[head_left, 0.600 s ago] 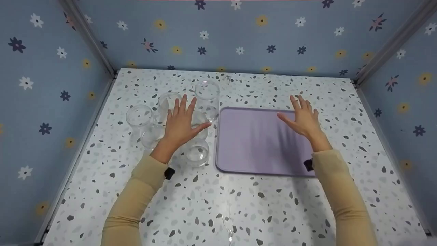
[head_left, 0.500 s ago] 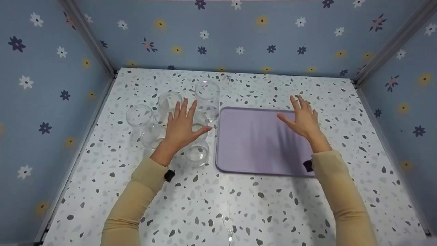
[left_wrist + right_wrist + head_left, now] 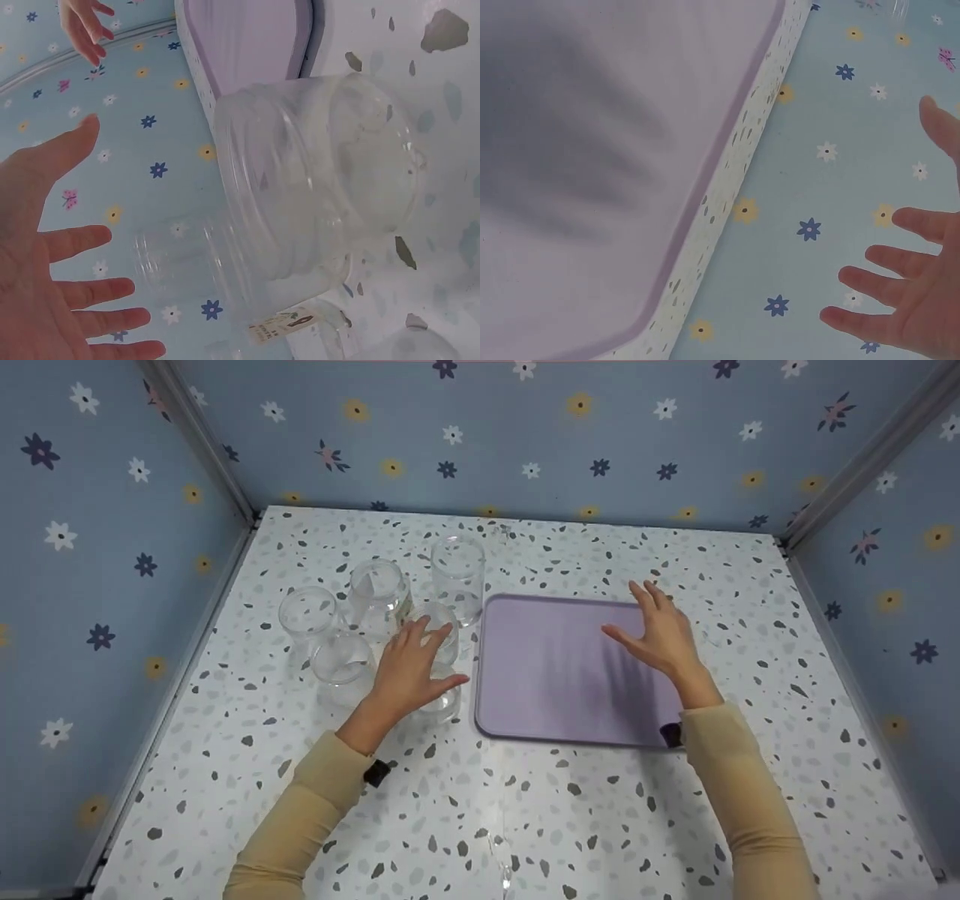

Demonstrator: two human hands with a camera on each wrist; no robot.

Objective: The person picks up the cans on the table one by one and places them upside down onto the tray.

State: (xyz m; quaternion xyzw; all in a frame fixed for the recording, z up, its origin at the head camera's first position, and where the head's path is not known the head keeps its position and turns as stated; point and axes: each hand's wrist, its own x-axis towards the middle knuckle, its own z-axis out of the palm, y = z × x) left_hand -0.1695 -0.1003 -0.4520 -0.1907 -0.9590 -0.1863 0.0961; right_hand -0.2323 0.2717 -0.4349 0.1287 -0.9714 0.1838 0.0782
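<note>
Front jar [image 3: 441, 708]: we see it on the table [image 3: 570, 825], just left of the tray [image 3: 540, 667], partly hidden by our thumb.
Left hand [image 3: 407, 671]: wide open, holding nothing; it has come back toward us, so we seem nearer this jar, with no jar grabbed yet.
Right hand [image 3: 664, 637]: open and holding nothing above the tray, a little nearer us now.
Other jars [image 3: 379, 592]: all five stay put.

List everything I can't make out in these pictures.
Head: part of the nearest jar, hidden by the left hand.
Head: the right end of the tray, behind the right hand and sleeve.
Left wrist: print on the label, too small.
Right wrist: rest of the tray, cut off by the left and top edges.
</note>
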